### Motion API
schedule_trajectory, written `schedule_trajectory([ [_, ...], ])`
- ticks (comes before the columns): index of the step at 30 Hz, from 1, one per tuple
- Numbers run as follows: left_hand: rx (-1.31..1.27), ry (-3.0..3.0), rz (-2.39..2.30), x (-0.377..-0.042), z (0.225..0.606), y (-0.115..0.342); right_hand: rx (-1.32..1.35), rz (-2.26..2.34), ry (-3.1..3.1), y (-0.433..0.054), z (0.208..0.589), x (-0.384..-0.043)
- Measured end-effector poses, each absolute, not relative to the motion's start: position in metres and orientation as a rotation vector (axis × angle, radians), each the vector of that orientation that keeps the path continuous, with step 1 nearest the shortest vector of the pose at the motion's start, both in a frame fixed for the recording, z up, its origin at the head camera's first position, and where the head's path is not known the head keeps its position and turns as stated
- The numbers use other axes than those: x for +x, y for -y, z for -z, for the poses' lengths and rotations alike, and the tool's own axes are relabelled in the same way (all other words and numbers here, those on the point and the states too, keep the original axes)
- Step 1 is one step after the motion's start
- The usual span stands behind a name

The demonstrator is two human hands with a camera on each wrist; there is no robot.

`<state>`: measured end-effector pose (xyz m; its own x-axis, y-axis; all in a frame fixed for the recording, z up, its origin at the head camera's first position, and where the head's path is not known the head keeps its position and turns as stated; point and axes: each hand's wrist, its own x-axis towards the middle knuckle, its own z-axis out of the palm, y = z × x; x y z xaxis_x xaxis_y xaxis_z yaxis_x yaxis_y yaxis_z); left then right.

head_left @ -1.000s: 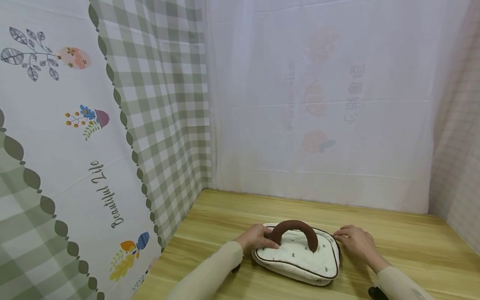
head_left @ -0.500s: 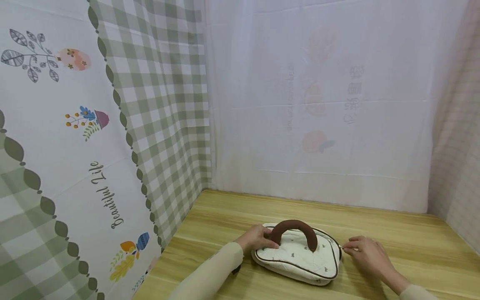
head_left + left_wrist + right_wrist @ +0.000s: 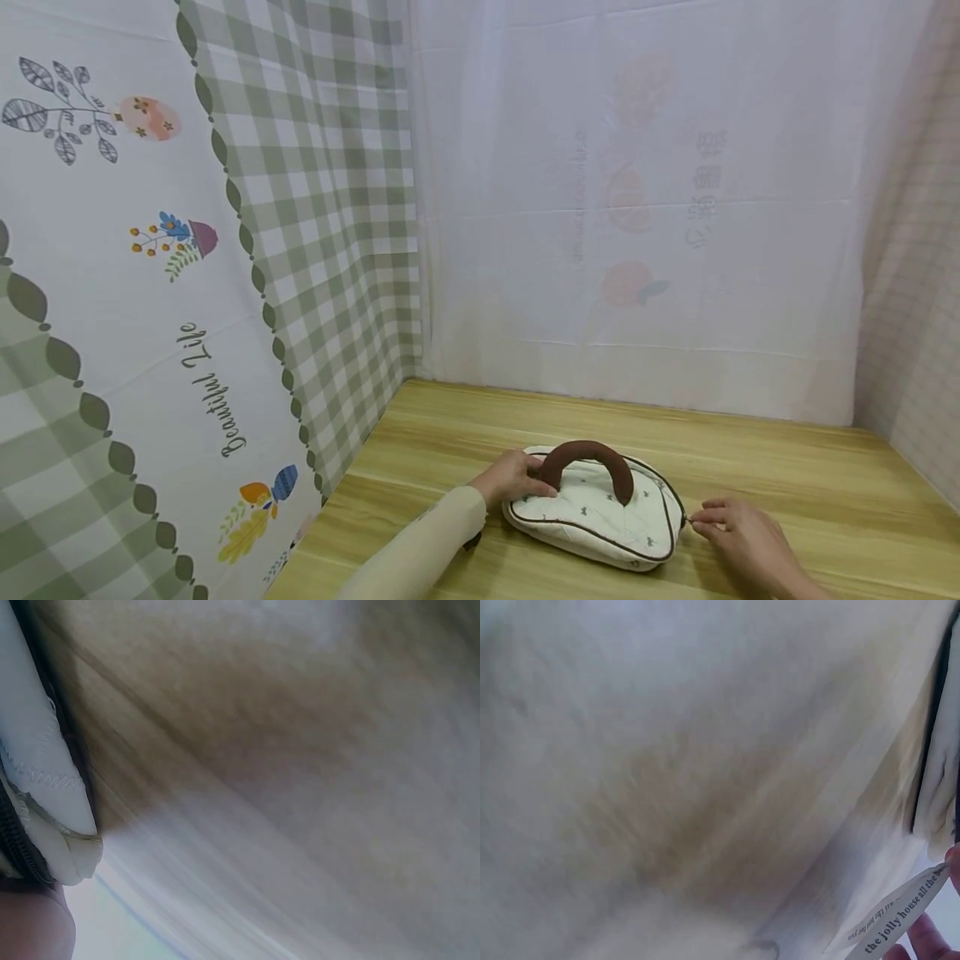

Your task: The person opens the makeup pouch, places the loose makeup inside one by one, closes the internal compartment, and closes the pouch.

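A white quilted handbag (image 3: 607,525) with brown piping and small dark motifs lies on the table in the head view. Its padded brown handle (image 3: 588,451) arches up from the top. My left hand (image 3: 512,478) grips the bag's left end, thumb on top beside the handle's base. At the opposite end, my right hand (image 3: 742,531) pinches the zipper pull at the bag's edge. In the right wrist view a printed white ribbon (image 3: 900,919) hangs from those fingers. Dark zipper teeth (image 3: 19,840) show beside a left fingertip in the left wrist view.
The wood-grain table (image 3: 450,425) spreads around the bag. A green-and-white checked cloth (image 3: 322,167) hangs along the left side, and a pale white curtain (image 3: 510,275) closes off the back.
My right hand has moved along the bag's right edge, toward me and slightly right, with the zipper pull in its fingers. The left hand and the bag have stayed nearly still.
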<state>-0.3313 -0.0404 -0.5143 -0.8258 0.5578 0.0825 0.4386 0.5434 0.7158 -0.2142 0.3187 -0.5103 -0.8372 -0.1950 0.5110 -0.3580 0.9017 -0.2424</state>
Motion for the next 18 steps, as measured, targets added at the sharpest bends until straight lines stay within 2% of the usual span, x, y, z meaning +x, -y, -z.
schedule_trajectory([
  [11,0.874,-2.600,-1.174,-0.331,0.517,0.038,0.279,-0.549,2.793,-0.310,0.505,-0.196],
  [18,0.866,-2.637,-1.139,-0.330,0.519,0.037,0.321,-0.556,2.904,-0.308,0.504,-0.191],
])
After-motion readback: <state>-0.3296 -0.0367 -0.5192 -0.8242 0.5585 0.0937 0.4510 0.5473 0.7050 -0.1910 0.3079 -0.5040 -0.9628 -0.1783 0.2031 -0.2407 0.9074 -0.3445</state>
